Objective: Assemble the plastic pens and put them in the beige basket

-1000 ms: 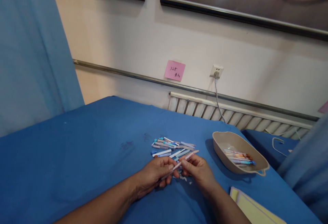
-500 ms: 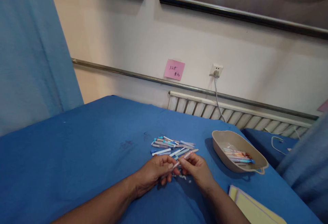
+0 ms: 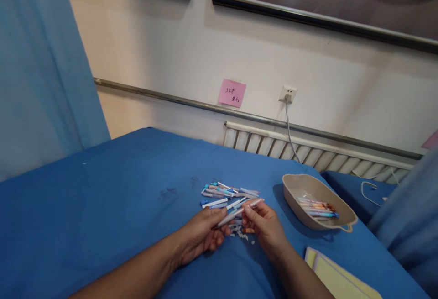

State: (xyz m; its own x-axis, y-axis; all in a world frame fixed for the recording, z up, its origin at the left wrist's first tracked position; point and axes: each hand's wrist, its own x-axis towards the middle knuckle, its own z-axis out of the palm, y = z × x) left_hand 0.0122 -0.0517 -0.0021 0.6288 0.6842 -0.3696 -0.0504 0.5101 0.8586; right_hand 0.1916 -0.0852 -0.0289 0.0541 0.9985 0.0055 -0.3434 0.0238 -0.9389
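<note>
Blue cloth (image 3: 112,207) lies beneath piled pens (image 3: 219,191) and a beige basin (image 3: 306,185); by the pile's near edge, the left hand (image 3: 201,233) and right hand (image 3: 265,226) pinch one pale pink pen (image 3: 236,215) between their fingers.

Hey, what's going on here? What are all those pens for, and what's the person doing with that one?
A person has one pale pen in both hands: the left hand at its near end, the right hand toward its far end. Just beyond is a loose pile of pens on a blue cloth, with small white bits by the hands. More pens lie in a beige bowl to the right. What they're for, I can't tell.
</note>
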